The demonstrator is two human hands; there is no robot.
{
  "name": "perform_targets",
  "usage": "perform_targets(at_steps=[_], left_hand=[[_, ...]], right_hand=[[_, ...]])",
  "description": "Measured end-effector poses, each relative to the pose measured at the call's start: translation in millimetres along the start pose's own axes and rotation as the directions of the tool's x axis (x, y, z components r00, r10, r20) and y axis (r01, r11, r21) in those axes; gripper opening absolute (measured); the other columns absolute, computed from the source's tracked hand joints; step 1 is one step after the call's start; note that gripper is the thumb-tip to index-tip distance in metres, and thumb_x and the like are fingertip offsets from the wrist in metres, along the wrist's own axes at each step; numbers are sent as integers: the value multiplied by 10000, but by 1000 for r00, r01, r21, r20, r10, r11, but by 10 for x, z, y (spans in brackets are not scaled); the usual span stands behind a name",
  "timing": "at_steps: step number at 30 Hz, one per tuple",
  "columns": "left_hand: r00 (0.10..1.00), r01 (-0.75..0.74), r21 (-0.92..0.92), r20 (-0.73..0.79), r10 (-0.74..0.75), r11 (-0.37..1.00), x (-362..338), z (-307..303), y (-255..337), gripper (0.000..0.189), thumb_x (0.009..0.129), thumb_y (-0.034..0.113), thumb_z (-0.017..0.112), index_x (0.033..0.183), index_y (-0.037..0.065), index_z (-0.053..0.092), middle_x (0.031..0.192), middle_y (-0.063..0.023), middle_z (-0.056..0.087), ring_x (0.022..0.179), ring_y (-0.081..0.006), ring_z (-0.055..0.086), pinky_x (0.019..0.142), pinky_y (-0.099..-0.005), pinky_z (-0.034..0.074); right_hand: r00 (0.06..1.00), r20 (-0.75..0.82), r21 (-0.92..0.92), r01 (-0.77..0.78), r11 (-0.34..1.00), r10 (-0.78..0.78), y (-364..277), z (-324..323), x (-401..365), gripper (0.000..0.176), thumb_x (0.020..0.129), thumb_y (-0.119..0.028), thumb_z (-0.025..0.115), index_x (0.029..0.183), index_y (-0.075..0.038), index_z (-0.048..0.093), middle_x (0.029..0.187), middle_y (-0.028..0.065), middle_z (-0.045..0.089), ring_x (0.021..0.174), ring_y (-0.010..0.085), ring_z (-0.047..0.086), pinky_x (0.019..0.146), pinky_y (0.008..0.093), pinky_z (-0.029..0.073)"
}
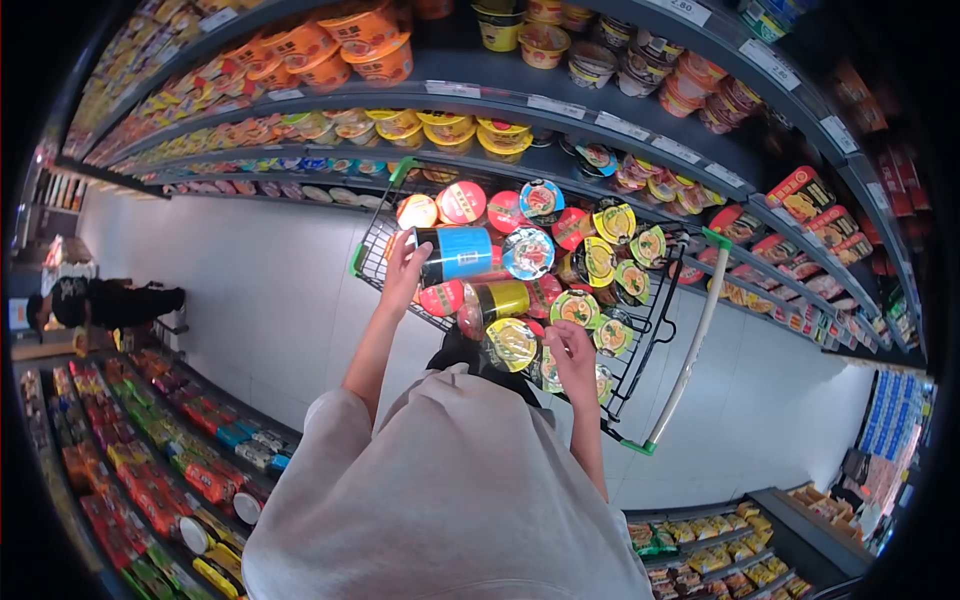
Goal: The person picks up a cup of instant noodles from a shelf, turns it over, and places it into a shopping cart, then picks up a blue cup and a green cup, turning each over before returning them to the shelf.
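A wire shopping cart (652,330) with green corners is filled with several cup noodles, with red, yellow, green and blue lids. My left hand (405,268) is closed round the bottom end of a blue and black noodle cup (462,253), which lies on its side on top of the pile. Just right of it is a cup with a blue-rimmed lid (528,253). My right hand (570,350), fingers bent together, is at the near side of the pile, beside a yellow-lidded cup (511,344) and a green-lidded cup (574,311); what it holds, if anything, is hidden.
Shelves of noodle cups (545,95) run along the far side. The cart's handle (690,350) is at the right. Snack shelves (150,450) stand at the lower left and lower right. A person in dark clothes (100,302) is in the aisle at the far left.
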State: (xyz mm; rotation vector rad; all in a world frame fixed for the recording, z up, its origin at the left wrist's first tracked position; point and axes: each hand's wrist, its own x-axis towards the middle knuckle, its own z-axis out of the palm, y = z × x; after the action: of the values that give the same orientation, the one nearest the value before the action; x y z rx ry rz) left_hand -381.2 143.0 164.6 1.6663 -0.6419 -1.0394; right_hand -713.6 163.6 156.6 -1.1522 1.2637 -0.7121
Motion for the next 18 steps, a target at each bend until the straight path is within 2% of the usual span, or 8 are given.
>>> perform_targets(at_steps=[1,3,5,7,9,11,13,18], left_hand=[[997,60,30,36,-61,998,-12,-56,-73,699,965,418,598,1512,48,365,1296,-150,554,1189,-211,540,1022,-339,414],[993,-22,-34,111,25,999,-73,-58,-159,747,967,445,571,1552,62,307,1449,-197,465,1304,-246,487,1104,-362,360],[970,-78,10,232,73,997,-418,47,264,766,966,453,560,1566,68,279,1533,-191,387,1376,-267,429,1151,-381,317],[956,-174,92,255,146,980,-504,65,168,752,965,442,571,1559,72,297,1516,-159,416,1371,-253,426,1144,-382,329],[942,-78,-47,323,89,996,-753,130,392,690,968,375,552,1545,76,320,1552,-136,360,1445,-244,312,1188,-392,244],[907,-256,13,349,235,967,-784,108,357,675,973,372,555,1542,89,326,1510,-141,405,1408,-253,359,1156,-396,297],[906,-263,-33,334,258,964,-886,61,441,665,972,416,578,1522,111,364,1467,-117,453,1327,-268,457,1087,-408,389],[916,-325,51,265,301,944,-999,-49,654,632,982,424,560,1507,117,391,1387,-189,494,1228,-276,522,1055,-400,414]], right_hand=[[1000,24,65,14,998,-16,-64,25,42,353,982,-181,632,1269,2,536,1078,95,671,948,150,667,815,273,513],[995,86,190,38,981,-56,-195,88,126,369,993,-192,614,1292,2,516,1078,102,674,950,163,675,811,277,524],[987,153,244,12,970,-51,-221,161,207,469,1030,-308,553,1379,-14,444,1174,137,639,954,202,679,821,307,541],[971,240,302,-85,949,10,-407,251,214,553,1042,-436,489,1420,-39,419,1242,147,602,1009,216,664,833,327,545],[947,316,368,-174,913,53,-456,355,236,619,1037,-551,408,1440,-81,418,1303,115,584,1107,230,628,852,376,556],[920,391,460,-234,857,42,-482,432,231,596,1044,-538,399,1443,-96,412,1326,101,574,1140,225,615,854,391,564],[890,456,510,-271,816,10,-472,460,241,579,1054,-458,430,1482,-75,352,1362,116,538,1181,233,594,878,397,565],[901,432,452,-187,872,-31,-549,468,245,557,1044,-267,505,1510,-53,286,1423,137,469,1232,226,551,927,393,542]])
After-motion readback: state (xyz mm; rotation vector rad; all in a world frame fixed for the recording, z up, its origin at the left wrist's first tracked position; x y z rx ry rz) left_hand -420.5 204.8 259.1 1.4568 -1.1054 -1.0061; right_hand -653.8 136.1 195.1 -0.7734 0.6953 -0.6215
